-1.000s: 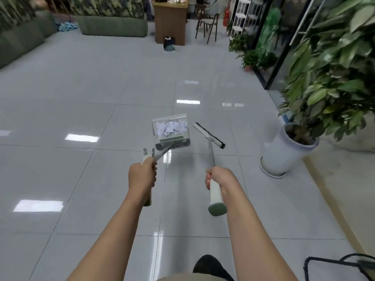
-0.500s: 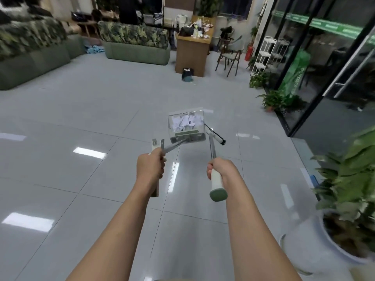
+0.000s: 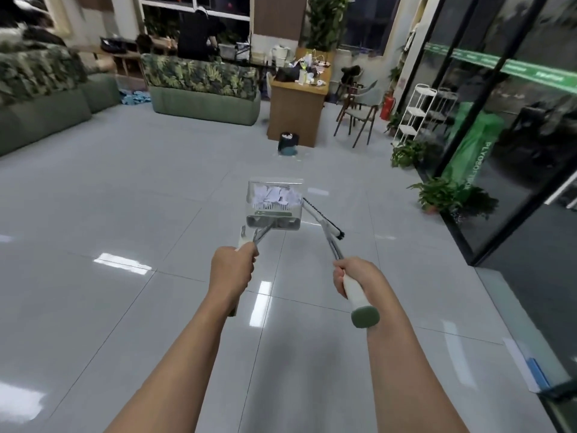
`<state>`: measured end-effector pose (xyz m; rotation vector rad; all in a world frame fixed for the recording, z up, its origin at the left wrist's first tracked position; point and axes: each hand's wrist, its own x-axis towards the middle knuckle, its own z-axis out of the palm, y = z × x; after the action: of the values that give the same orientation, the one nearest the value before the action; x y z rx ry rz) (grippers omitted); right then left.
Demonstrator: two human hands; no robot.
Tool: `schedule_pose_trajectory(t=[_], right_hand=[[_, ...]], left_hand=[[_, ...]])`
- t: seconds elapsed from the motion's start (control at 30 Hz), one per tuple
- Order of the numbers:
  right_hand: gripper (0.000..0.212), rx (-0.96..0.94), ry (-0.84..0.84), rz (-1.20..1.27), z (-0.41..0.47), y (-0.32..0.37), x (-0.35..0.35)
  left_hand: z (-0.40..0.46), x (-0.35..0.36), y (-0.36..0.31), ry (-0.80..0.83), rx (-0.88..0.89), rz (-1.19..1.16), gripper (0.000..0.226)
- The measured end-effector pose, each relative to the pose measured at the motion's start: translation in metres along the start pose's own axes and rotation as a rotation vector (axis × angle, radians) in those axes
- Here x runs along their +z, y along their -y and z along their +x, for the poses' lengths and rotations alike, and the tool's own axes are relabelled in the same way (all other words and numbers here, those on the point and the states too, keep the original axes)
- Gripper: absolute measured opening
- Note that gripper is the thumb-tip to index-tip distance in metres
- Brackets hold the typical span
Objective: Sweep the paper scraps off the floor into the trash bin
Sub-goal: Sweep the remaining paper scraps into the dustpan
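White paper scraps (image 3: 274, 195) in dustpan (image 3: 274, 210) — left hand (image 3: 232, 270) grips handle; right hand (image 3: 356, 278) — broom (image 3: 324, 223).

A glossy grey tiled floor (image 3: 131, 189) reflected ceiling lights. A wooden desk (image 3: 296, 110) stood at the far end, cluttered on top. Left of it sat a green leaf-patterned sofa (image 3: 203, 89); right of it, a chair (image 3: 359, 117), white shelving (image 3: 413, 114), potted plants (image 3: 443, 192) and a glass wall (image 3: 515, 135).

L hand (image 3: 232, 270) gripping dustpan (image 3: 274, 207) handle, pan held off floor (image 3: 125, 189) w/ paper scraps (image 3: 276, 195) inside, R hand (image 3: 356, 279) gripping broom (image 3: 324, 226) handle, broom head just right of pan, bin (image 3: 288, 144) far ahead by table (image 3: 296, 107), sofa (image 3: 203, 89) to its left, plants (image 3: 443, 193) along glass wall on right
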<state>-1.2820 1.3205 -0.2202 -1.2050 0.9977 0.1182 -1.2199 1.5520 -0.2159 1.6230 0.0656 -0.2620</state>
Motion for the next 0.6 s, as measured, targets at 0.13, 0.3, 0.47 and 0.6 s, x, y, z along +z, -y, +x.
schedule_pose_trajectory(t=[0.13,0.3,0.47,0.6], right_hand=[[0.017,0.025,-0.022,0.037,0.078,0.074,0.006],[0.013,0.04,-0.031,-0.022,0.204,0.17,0.027],[0.007,0.084,-0.042,0.009,0.35,0.276,0.03],[0.012,0.154,-0.021,0.012,0.46,0.375,0.042]], left_hand=[[0.111,0.048,-0.024,0.014,-0.002,0.023,0.023],[0.251,0.109,-0.036,0.018,-0.074,0.03,0.027],[0.392,0.187,-0.037,0.057,-0.071,0.154,0.026],[0.507,0.246,-0.07,0.01,-0.135,0.119,0.032]])
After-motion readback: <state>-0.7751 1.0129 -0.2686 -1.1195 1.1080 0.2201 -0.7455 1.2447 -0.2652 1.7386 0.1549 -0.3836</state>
